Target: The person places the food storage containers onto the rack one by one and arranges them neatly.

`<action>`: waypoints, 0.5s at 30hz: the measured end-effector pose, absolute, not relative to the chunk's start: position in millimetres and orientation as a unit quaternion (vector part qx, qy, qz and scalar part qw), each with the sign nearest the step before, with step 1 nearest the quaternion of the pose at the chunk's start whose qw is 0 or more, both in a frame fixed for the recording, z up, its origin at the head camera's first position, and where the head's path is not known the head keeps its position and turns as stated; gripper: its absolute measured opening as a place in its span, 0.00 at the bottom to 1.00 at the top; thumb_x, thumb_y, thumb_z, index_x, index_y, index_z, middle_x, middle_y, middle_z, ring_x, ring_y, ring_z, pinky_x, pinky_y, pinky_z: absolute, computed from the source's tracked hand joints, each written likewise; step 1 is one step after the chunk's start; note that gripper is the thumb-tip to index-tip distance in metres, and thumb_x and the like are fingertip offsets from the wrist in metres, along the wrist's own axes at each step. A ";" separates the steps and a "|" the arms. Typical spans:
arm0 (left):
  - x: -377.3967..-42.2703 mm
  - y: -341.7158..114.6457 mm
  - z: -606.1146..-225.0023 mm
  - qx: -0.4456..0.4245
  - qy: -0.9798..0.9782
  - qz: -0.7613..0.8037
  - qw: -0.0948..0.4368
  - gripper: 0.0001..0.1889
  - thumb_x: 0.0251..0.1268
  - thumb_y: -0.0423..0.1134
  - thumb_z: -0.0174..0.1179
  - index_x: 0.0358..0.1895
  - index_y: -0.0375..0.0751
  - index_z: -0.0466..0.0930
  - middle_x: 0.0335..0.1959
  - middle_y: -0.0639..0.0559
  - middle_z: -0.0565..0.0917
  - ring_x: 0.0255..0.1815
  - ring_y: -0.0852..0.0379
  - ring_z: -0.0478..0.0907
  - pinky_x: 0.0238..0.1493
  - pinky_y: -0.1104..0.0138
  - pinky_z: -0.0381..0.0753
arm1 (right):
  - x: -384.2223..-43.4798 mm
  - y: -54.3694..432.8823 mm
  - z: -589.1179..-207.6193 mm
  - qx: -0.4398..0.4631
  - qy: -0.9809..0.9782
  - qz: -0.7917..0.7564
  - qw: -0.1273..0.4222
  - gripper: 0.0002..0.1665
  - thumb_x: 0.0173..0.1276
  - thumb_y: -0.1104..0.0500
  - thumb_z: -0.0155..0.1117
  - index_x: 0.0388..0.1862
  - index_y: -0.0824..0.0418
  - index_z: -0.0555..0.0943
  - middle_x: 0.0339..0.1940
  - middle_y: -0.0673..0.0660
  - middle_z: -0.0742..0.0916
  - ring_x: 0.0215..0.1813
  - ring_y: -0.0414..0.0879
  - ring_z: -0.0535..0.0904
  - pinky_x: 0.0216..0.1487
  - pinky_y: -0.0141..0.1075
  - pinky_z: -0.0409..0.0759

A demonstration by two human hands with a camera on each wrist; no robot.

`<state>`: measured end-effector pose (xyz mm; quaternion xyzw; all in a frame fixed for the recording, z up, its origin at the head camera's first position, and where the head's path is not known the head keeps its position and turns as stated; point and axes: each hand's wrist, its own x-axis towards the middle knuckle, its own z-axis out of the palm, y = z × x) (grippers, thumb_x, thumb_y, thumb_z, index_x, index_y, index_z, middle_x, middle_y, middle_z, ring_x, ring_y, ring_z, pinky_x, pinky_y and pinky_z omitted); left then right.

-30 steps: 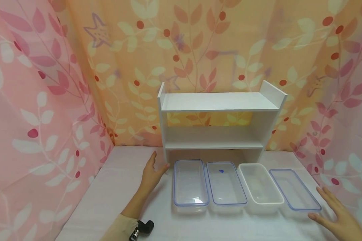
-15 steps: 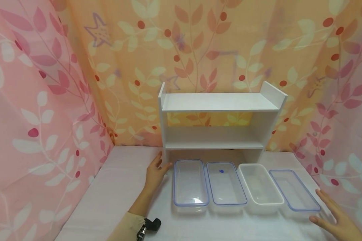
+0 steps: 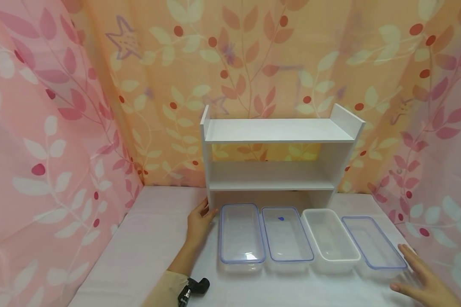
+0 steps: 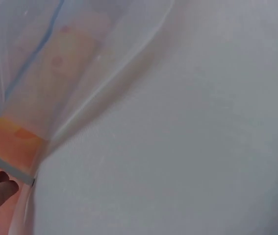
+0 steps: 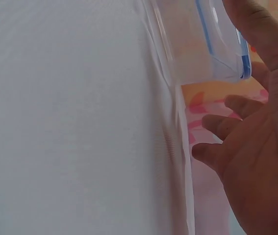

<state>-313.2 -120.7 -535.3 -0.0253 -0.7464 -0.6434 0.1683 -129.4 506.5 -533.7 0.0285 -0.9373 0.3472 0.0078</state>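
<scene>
My left hand (image 3: pixel 199 222) is at the lower left corner of the white shelf (image 3: pixel 272 186), fingers slightly bent. In the left wrist view, its fingers (image 4: pixel 0 190) lie close beside the shelf's grey-looking edge (image 4: pixel 9 166); whether they touch it is unclear. Just right of that hand stands a clear container with a blue-rimmed lid (image 3: pixel 243 234). My right hand (image 3: pixel 426 279), fingers spread and holding nothing, is beside the rightmost blue-rimmed container (image 3: pixel 374 243). The right wrist view has that container (image 5: pixel 192 44) near the thumb (image 5: pixel 264 29).
Between the outer containers stand another blue-rimmed container (image 3: pixel 288 234) and a white-rimmed one (image 3: pixel 331 234). All are in a row before the shelf on a white-covered table (image 3: pixel 138 256). Patterned curtains (image 3: pixel 157 85) enclose the back and sides.
My left hand has moved right and slightly forward to the shelf's corner. My right hand has shifted a little left, closer to the rightmost container. Shelf and containers look unmoved.
</scene>
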 end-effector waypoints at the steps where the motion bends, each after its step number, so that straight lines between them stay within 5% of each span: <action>1: -313.3 -120.7 -536.1 -0.019 -0.748 -0.642 0.168 0.31 0.63 0.37 0.73 0.70 0.47 0.77 0.67 0.44 0.81 0.62 0.40 0.82 0.41 0.65 0.88 | -128.7 505.6 -535.7 0.036 -0.937 0.346 0.019 0.62 0.72 0.53 0.68 0.85 0.53 0.32 0.84 0.46 0.30 0.80 0.41 0.15 0.73 0.65 0.22; 3: -314.0 -120.7 -537.5 -0.011 -0.748 -0.642 0.168 0.30 0.64 0.36 0.72 0.70 0.49 0.78 0.64 0.43 0.82 0.59 0.43 0.84 0.38 0.66 0.88 | -127.1 503.4 -540.0 0.059 -0.933 0.351 0.051 0.62 0.70 0.59 0.70 0.86 0.54 0.36 0.80 0.28 0.35 0.74 0.17 0.24 0.80 0.36 0.24; 6: -315.2 -121.2 -538.9 -0.007 -0.749 -0.640 0.173 0.29 0.65 0.37 0.71 0.70 0.49 0.78 0.62 0.41 0.83 0.56 0.46 0.85 0.37 0.62 0.89 | -127.3 500.0 -543.0 0.076 -0.928 0.356 0.081 0.63 0.68 0.64 0.71 0.87 0.50 0.39 0.72 0.15 0.44 0.63 0.03 0.39 0.60 0.07 0.34; 9: -316.2 -121.4 -539.3 -0.005 -0.749 -0.638 0.178 0.27 0.66 0.41 0.71 0.69 0.49 0.79 0.60 0.39 0.84 0.53 0.48 0.86 0.39 0.55 0.90 | -129.2 497.6 -543.2 0.079 -0.922 0.368 0.088 0.63 0.67 0.65 0.72 0.87 0.49 0.40 0.74 0.16 0.46 0.65 0.04 0.40 0.60 0.05 0.41; 15: -317.5 -120.2 -540.7 -0.001 -0.759 -0.623 0.190 0.27 0.65 0.44 0.72 0.67 0.49 0.81 0.58 0.44 0.87 0.51 0.50 0.88 0.38 0.54 0.90 | -131.2 492.1 -547.8 0.060 -0.926 0.359 0.094 0.64 0.66 0.61 0.75 0.87 0.47 0.40 0.73 0.15 0.46 0.64 0.04 0.36 0.59 0.05 0.37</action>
